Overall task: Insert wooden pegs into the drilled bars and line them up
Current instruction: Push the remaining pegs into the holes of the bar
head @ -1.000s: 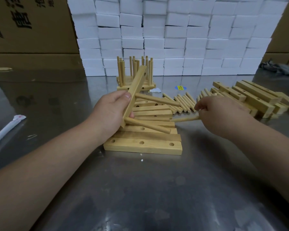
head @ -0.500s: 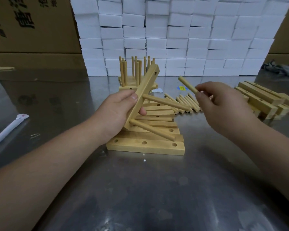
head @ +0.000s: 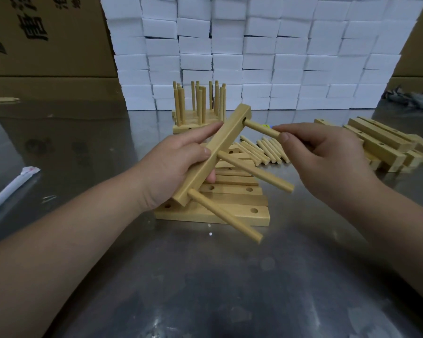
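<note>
**Third peg meeting the top hole of a hand-held bar**

Head view. The left hand (head: 176, 167) grips a drilled bar (head: 220, 152) at mid-length, thumb on the near face and fingers wrapped behind. It holds the bar tilted above the middle of the bench (head: 205, 289). Two seated pegs (head: 254, 172) project from the bar's middle and lower holes. The right hand (head: 322, 152) pinches a third peg (head: 260, 129) by its outer end, with the tip at the top hole; how deep it sits cannot be told. Empty bars (head: 230, 215) lie flat beneath, and loose pegs (head: 264, 150) lie just beyond them. Finished bars (head: 198, 103) stand toward the far edge. The parts look light, stiff and smooth. The bar likely needs a firm mid-length grip to resist the push. The slender peg is best pinched near its free end and driven straight along the hole's axis, since a skewed entry may jam.
</note>
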